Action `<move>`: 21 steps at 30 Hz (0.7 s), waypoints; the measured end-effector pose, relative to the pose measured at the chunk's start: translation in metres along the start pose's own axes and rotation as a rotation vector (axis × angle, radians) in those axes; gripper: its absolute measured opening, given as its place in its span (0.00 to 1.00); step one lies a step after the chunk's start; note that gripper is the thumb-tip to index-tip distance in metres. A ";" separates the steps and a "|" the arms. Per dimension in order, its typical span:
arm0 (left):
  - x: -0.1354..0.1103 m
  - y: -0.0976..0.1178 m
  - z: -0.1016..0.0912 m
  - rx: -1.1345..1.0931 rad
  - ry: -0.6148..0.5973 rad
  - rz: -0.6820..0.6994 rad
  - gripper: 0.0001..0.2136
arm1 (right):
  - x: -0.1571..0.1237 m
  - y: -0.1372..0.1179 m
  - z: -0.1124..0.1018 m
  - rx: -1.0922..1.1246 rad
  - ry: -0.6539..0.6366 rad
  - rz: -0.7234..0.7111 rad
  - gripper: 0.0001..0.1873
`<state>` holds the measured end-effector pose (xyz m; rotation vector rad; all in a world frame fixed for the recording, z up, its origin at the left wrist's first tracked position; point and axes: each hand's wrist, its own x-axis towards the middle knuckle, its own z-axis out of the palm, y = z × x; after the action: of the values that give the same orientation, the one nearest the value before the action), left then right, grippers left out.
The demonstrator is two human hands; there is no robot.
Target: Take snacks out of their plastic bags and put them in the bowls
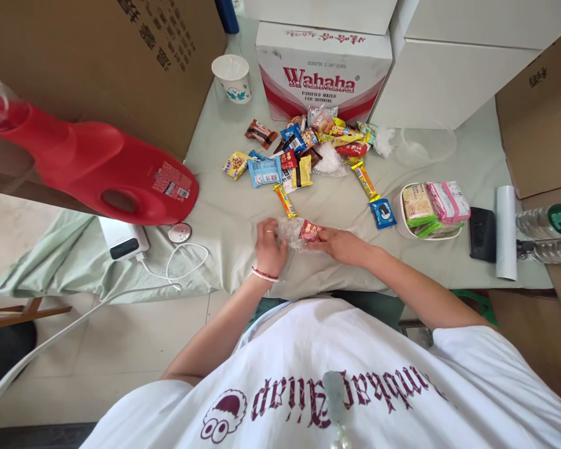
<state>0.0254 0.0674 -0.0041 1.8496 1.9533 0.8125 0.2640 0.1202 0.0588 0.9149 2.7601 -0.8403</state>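
Grasping the right end of a crinkled clear plastic bag (290, 234), the right hand (339, 245) is closed beside a red packet (311, 231) with pale lettering. The bag looks thin, shiny and colourless, and it lies near the front edge of the cloth-covered desk (234, 215), between the two hands, just nearer the person than a pile of wrapped snacks (303, 146). The left hand (268, 246) curls at the bag's other end; blur there means I cannot tell whether it pinches the film or only touches it. Fingers cover the packet's right end, and its print is too small to read. A red jug (98, 163) is cut off at the left edge.
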 end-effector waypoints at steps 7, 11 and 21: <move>0.019 -0.019 -0.013 -0.146 -0.023 -0.164 0.04 | 0.002 0.006 0.019 0.082 0.076 -0.070 0.24; 0.017 0.000 -0.025 -0.730 -0.030 -0.257 0.11 | 0.006 0.006 0.019 0.252 0.133 -0.069 0.19; -0.005 0.069 0.013 -1.077 -0.245 0.054 0.08 | 0.001 0.005 0.043 0.124 0.253 -0.136 0.22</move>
<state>0.0887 0.0644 0.0269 1.2311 0.9529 1.2383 0.2632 0.1007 0.0204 0.9202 3.0462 -0.9905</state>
